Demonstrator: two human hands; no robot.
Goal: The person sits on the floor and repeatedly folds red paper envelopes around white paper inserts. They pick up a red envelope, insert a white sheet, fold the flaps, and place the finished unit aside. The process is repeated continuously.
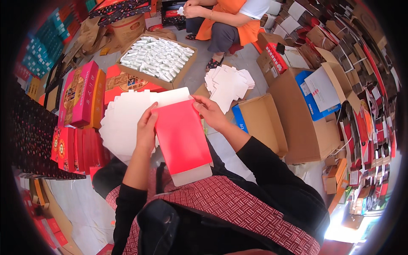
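Observation:
A red carton (182, 136) with white end flaps is held up over my lap between both hands. My left hand (147, 127) grips its upper left edge, thumb near the top corner. At the upper right corner, my right hand (211, 112) has its thumb and fingers closed on the carton. The far end shows a white flap lifted up, and another white flap hangs from the near end. Just left of the carton lies a fanned stack of flat white carton blanks (121, 123), partly behind my left hand.
An open box of small white packets (155, 57) stands ahead. More white blanks (229, 87) lie beyond my right hand, near an empty tray-like box (265, 121) and a large cardboard box (297, 123). Red gift boxes (70, 148) stand at left. Someone in an orange apron (227, 19) sits opposite.

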